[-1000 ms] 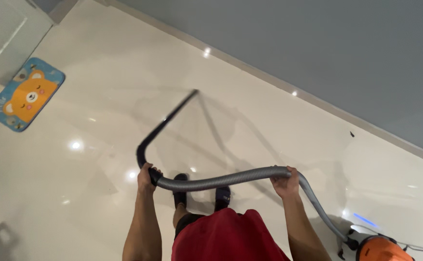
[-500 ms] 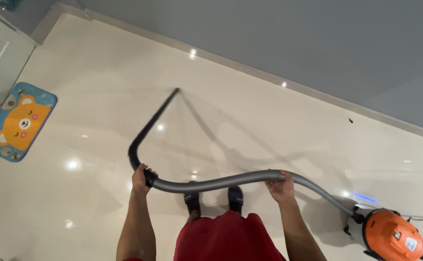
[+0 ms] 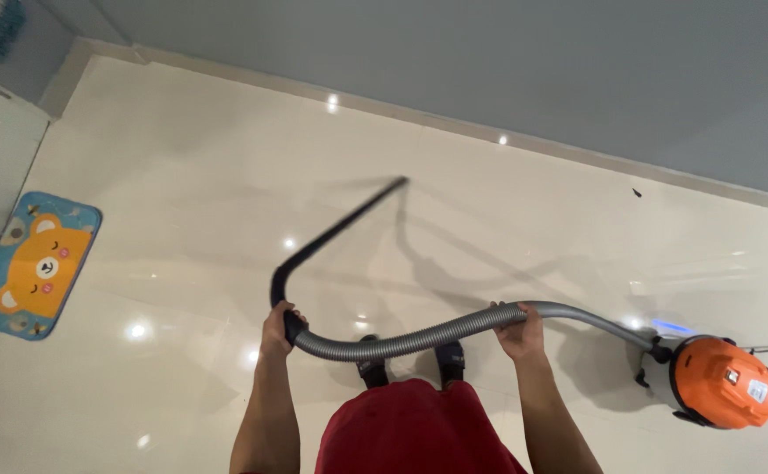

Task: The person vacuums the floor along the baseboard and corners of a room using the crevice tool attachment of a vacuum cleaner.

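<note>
One small label, on the vacuum cleaner

A pale rectangular sticker (image 3: 758, 391) sits on the orange top of the vacuum cleaner (image 3: 719, 381) at the right edge of the floor, with a tiny dark square mark (image 3: 732, 375) just beside it; print too small to tell.

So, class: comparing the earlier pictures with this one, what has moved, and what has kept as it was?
The black wand has swung to the right, so its tip now sits further right on the floor. The orange vacuum cleaner shows more fully at the right edge. The left hand keeps its grip on the wand's bent end and the right hand keeps hold of the grey hose. Nothing was let go.
</note>
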